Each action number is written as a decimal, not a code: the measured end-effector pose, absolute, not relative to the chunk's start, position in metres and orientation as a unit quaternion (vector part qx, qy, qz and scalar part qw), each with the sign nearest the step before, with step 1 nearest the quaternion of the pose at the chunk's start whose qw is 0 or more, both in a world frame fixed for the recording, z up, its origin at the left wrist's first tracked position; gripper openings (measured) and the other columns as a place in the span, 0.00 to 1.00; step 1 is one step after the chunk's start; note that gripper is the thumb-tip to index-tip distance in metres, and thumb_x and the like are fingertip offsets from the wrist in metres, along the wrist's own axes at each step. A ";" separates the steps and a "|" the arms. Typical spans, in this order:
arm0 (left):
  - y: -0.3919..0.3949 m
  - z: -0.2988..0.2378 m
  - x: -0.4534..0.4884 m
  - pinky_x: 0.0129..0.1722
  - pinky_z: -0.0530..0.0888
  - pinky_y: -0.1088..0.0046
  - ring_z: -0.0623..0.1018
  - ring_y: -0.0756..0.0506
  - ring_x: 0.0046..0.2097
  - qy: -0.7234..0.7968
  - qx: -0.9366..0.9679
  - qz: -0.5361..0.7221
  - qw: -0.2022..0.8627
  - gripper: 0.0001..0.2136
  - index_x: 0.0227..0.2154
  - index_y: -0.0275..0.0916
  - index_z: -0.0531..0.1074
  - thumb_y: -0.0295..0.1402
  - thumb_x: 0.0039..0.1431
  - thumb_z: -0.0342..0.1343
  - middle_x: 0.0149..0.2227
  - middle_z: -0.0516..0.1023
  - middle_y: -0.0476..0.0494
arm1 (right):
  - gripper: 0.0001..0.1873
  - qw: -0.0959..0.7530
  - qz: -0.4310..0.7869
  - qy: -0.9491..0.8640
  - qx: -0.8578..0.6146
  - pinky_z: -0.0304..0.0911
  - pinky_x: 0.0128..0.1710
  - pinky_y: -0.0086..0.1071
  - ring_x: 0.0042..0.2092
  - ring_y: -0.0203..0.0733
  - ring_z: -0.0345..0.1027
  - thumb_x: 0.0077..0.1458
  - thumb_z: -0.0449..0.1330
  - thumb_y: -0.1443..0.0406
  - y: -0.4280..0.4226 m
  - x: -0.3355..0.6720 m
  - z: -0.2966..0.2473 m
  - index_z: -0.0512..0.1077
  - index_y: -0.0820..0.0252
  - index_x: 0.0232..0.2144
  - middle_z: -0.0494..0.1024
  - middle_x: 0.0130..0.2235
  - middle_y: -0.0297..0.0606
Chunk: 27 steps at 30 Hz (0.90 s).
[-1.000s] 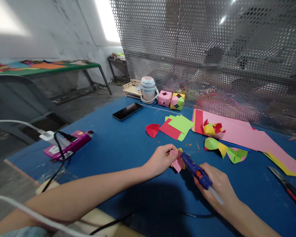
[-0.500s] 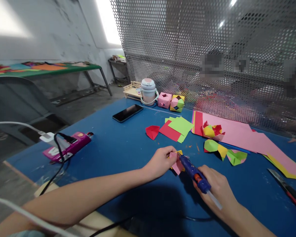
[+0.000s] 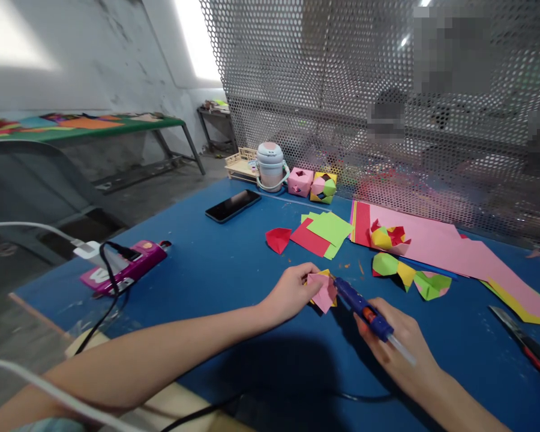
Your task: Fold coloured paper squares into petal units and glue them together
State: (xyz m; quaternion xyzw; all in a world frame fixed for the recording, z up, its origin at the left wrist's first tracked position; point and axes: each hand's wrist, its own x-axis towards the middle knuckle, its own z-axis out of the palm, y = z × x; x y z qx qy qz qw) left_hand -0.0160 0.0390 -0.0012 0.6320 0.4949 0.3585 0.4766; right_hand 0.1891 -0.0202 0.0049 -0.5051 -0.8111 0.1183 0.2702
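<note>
One glue gun (image 3: 363,308), right hand (image 3: 398,343) clasping it, slants away leftward, nozzle (image 3: 336,281) near pink paper (image 3: 325,295) the left hand (image 3: 291,295) pinches

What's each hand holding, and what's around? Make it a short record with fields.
Left hand: holds folded paper, pink and yellow
Right hand: holds glue gun, tip close to the folded paper
Table: blue
Table's left side: power strip
Table's back: phone, flask, two paper cubes
Table's right side: cutter
</note>
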 end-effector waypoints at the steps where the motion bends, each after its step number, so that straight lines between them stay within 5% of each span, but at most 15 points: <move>1: 0.039 -0.002 -0.016 0.25 0.60 0.79 0.65 0.52 0.26 0.495 0.627 0.360 0.482 0.06 0.24 0.35 0.69 0.32 0.49 0.50 0.22 0.67 0.52 | 0.07 0.287 0.134 -0.796 -0.516 0.59 0.23 0.26 0.23 0.35 0.64 0.57 0.51 0.62 -0.020 0.188 0.006 0.65 0.58 0.29 0.70 0.24 0.32; 5: 0.040 -0.001 -0.016 0.25 0.60 0.78 0.66 0.52 0.26 0.514 0.592 0.369 0.499 0.05 0.24 0.35 0.68 0.32 0.48 0.51 0.22 0.67 0.52 | 0.10 0.330 0.157 -0.738 -0.567 0.61 0.23 0.26 0.23 0.35 0.64 0.56 0.52 0.58 -0.012 0.189 0.004 0.64 0.57 0.28 0.70 0.23 0.31; 16: 0.026 0.015 -0.013 0.27 0.63 0.76 0.70 0.49 0.28 0.494 0.568 0.369 0.545 0.06 0.24 0.35 0.67 0.33 0.47 0.52 0.23 0.69 0.51 | 0.18 0.197 0.055 -0.785 -0.584 0.66 0.32 0.34 0.37 0.45 0.72 0.58 0.50 0.56 -0.001 0.200 0.010 0.69 0.61 0.43 0.76 0.36 0.43; 24: 0.025 0.024 -0.014 0.26 0.62 0.77 0.69 0.51 0.26 0.492 0.527 0.385 0.577 0.06 0.24 0.35 0.67 0.33 0.44 0.55 0.23 0.69 0.51 | 0.16 0.136 -0.011 -0.797 -0.589 0.59 0.21 0.32 0.24 0.43 0.70 0.50 0.58 0.50 -0.020 0.237 0.054 0.71 0.57 0.25 0.75 0.23 0.36; 27: 0.024 0.027 -0.013 0.25 0.61 0.77 0.68 0.52 0.25 0.486 0.515 0.397 0.583 0.07 0.24 0.34 0.67 0.33 0.44 0.56 0.22 0.69 0.51 | 0.15 0.175 -0.008 -0.801 -0.573 0.56 0.19 0.30 0.21 0.40 0.67 0.48 0.60 0.50 -0.023 0.242 0.070 0.71 0.55 0.23 0.73 0.20 0.34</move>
